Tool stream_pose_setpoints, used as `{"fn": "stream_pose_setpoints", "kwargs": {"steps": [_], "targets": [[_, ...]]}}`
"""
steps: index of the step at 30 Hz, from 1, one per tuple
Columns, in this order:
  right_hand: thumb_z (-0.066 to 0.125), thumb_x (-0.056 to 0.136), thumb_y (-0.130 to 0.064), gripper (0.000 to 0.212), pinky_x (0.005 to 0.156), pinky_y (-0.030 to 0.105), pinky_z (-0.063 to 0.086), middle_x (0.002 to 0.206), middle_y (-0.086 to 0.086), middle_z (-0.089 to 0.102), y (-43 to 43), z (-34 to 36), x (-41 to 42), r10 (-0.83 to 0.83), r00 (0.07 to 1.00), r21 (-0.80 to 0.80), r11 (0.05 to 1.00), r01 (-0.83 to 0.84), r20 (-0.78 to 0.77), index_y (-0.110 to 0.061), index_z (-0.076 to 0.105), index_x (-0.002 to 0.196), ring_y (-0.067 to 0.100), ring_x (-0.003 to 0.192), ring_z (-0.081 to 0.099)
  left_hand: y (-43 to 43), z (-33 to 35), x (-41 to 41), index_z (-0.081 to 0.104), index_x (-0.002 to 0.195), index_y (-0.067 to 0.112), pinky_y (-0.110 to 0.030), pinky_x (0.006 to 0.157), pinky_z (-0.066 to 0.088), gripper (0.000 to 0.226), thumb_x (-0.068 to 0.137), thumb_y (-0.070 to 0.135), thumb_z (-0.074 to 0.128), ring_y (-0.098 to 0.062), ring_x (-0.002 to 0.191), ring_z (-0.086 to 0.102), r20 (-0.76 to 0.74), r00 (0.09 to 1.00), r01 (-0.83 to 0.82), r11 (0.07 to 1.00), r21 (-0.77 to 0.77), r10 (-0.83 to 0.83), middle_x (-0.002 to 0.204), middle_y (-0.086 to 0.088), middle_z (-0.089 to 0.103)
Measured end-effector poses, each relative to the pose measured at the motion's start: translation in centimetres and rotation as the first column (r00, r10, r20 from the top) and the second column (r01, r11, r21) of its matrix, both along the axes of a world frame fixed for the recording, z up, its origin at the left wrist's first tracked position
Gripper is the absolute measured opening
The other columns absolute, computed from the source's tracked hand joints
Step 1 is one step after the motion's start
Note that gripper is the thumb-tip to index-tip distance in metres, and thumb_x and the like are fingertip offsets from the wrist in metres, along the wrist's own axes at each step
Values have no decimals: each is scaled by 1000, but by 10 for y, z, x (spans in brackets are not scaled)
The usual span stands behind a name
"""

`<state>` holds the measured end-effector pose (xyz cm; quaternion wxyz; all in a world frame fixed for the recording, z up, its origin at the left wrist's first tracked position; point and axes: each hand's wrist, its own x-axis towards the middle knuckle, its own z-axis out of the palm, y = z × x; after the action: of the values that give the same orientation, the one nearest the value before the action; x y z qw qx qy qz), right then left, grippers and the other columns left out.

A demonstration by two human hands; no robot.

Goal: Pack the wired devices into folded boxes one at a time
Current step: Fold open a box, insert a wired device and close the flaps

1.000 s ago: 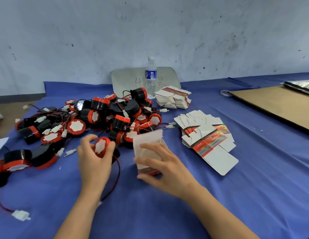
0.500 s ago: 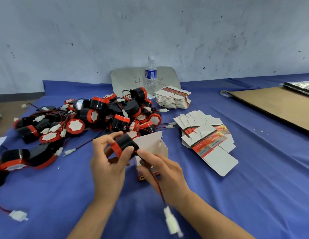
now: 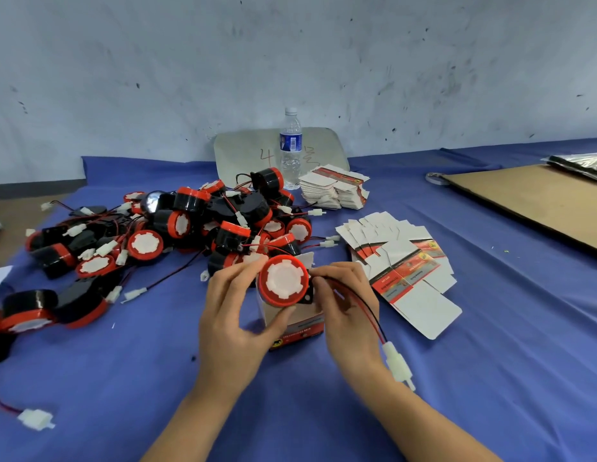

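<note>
Only sure read on my feed: a handwritten reddish "4" on the pale board [image 3: 244,155] leaning against the wall. The scrawl on it to the right of the water bottle [image 3: 291,151] could be "12" over some strokes, can't confirm. The bottle has a blue label with a barcode, brand too small to read. The red bands on the flat box blanks [image 3: 407,271], the rear stack [image 3: 333,191] and the folded box [image 3: 300,328] carry small print, plus a small yellow logo on the folded box's dark strip, none of it legible.
</note>
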<state>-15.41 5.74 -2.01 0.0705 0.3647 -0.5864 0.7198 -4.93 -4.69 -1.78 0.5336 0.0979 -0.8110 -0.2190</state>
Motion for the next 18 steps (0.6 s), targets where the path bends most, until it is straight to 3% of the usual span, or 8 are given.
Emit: {"fn": "stream_pose_setpoints", "kwargs": {"steps": [4, 7, 11, 15, 18], "targets": [[56, 86, 6, 18, 66, 30, 51, 91, 11, 60, 2, 2, 2, -54, 982, 29, 998, 60, -181, -1, 71, 92, 11, 80, 60, 6, -3, -2, 53, 127, 12, -9, 100, 36, 64, 70, 23, 78, -1, 118, 44, 0, 1000, 3, 999, 39, -3, 122, 3, 48], [56, 86, -8, 20, 69, 28, 52, 99, 10, 60, 6, 3, 7, -69, 962, 39, 996, 82, -265, -1, 70, 99, 13, 80, 61, 5, -4, -2, 50, 128, 17, -6, 94, 38, 65, 71, 31, 78, -1, 113, 44, -29, 998, -52, 997, 59, 54, 119, 8, 44], [70, 79, -41, 51, 80, 25, 54, 110, 8, 64, 8, 7, 11, -20, 946, 102, 993, 55, -323, -1, 67, 111, 14, 94, 65, 6, -2, 0, 47, 127, 20, -2, 92, 34, 62, 74, 44, 68, 10, 111, 39, -35, 999, -32, 996, 87, 35, 117, 7, 41], [83, 69, -40, 64, 85, 24, 53, 112, 6, 67, 6, 3, 10, -33, 931, 154, 983, 96, -365, -3, 63, 117, 13, 102, 64, 13, -8, -3, 46, 124, 16, 3, 92, 31, 66, 66, 25, 76, 5, 111, 35, 17, 999, -52, 998, -20, 52, 116, -1, 41], [82, 68, -42, 62, 81, 15, 51, 106, 8, 65, 4, 0, 8, -131, 911, 106, 977, 186, -392, -2, 64, 113, 6, 97, 59, 15, -7, -5, 47, 125, 15, 2, 93, 32, 64, 68, 25, 76, 8, 113, 35, 17, 1000, -14, 998, -58, 15, 117, -2, 42]]}}
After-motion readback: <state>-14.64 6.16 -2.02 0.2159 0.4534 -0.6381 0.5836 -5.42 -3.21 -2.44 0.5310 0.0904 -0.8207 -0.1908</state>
